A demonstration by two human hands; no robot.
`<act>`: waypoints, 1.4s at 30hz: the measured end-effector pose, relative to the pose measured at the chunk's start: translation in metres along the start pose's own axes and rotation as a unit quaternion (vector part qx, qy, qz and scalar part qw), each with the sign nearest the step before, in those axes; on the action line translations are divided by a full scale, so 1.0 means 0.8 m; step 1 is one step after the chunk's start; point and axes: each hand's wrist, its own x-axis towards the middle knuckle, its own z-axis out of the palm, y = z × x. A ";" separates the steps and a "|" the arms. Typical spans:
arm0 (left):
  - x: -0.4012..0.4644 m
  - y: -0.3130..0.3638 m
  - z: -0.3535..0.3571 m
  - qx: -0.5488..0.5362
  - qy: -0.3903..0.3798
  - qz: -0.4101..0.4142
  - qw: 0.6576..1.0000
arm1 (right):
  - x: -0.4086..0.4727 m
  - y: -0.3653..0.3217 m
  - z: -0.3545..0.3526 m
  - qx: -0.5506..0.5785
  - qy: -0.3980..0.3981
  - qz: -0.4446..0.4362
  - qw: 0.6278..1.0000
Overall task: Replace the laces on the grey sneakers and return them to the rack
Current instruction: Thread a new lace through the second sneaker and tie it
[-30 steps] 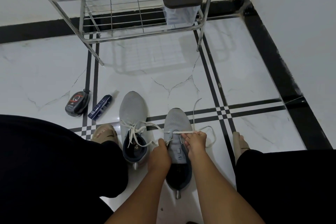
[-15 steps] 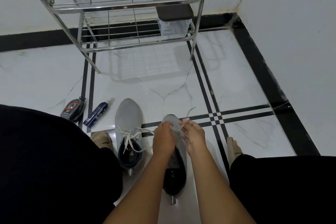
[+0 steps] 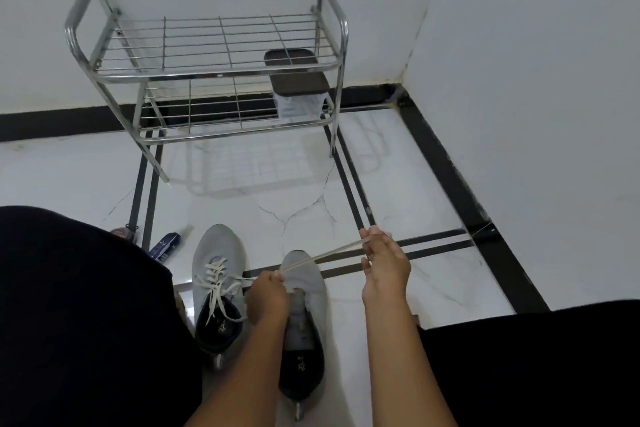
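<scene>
Two grey sneakers lie on the white floor between my knees. The left sneaker [image 3: 216,260] still carries a loose white lace [image 3: 216,282]. On the right sneaker [image 3: 310,282], my left hand [image 3: 266,300] pinches one end of a white lace [image 3: 322,256] at the eyelets. That lace runs taut up to my right hand [image 3: 382,269], which grips it raised to the right of the shoe. The metal shoe rack [image 3: 207,69] stands against the far wall.
A dark-lidded container [image 3: 298,80] sits on the rack's lower shelf at the right. A dark blue bottle [image 3: 166,246] and a shoe-polish tin [image 3: 121,231], partly hidden by my left knee, lie left of the sneakers. The wall corner closes the right side.
My right hand has drawn the lace out to the right and up from the right sneaker, so it is now taut. The left hand stayed at the eyelets. The view tilted up, showing the whole rack.
</scene>
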 end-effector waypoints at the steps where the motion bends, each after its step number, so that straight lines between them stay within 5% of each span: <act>1: 0.001 -0.004 -0.002 0.017 0.011 -0.019 1.000 | -0.004 0.000 -0.001 -0.006 0.004 -0.010 1.000; 4: -0.009 -0.004 -0.009 0.007 0.063 -0.021 0.998 | -0.014 0.002 -0.001 -0.064 -0.014 -0.049 0.997; 6: -0.021 0.016 -0.015 -0.044 0.087 0.064 0.993 | -0.015 0.003 0.007 -0.108 -0.039 -0.057 0.992; 9: -0.050 0.069 -0.029 -0.148 -0.067 0.206 0.965 | -0.022 0.008 0.022 -0.121 -0.086 -0.050 0.988; 11: -0.067 0.092 -0.040 -0.185 -0.190 0.217 0.939 | -0.030 0.016 0.032 -0.131 -0.110 -0.039 0.984; 13: -0.073 0.098 -0.049 -0.174 -0.213 0.227 0.934 | -0.036 0.019 0.039 -0.121 -0.123 -0.038 0.984; 18: -0.054 0.085 -0.071 -0.098 -0.098 0.227 0.964 | -0.032 0.008 0.044 -0.067 -0.079 -0.025 0.994; 26: -0.018 0.048 -0.098 -0.002 -0.015 0.143 0.990 | -0.018 0.006 0.038 -0.017 -0.040 -0.002 0.999; 30: -0.016 0.033 -0.106 0.031 0.114 0.117 0.986 | -0.015 0.012 0.038 -0.066 -0.051 -0.033 0.996; 34: -0.009 0.028 -0.120 -0.041 0.261 0.056 0.963 | -0.019 0.021 0.044 -0.103 -0.094 -0.031 0.990; 42: 0.010 0.005 -0.122 -0.190 0.281 -0.055 0.939 | -0.019 0.024 0.050 -0.143 -0.148 -0.005 0.979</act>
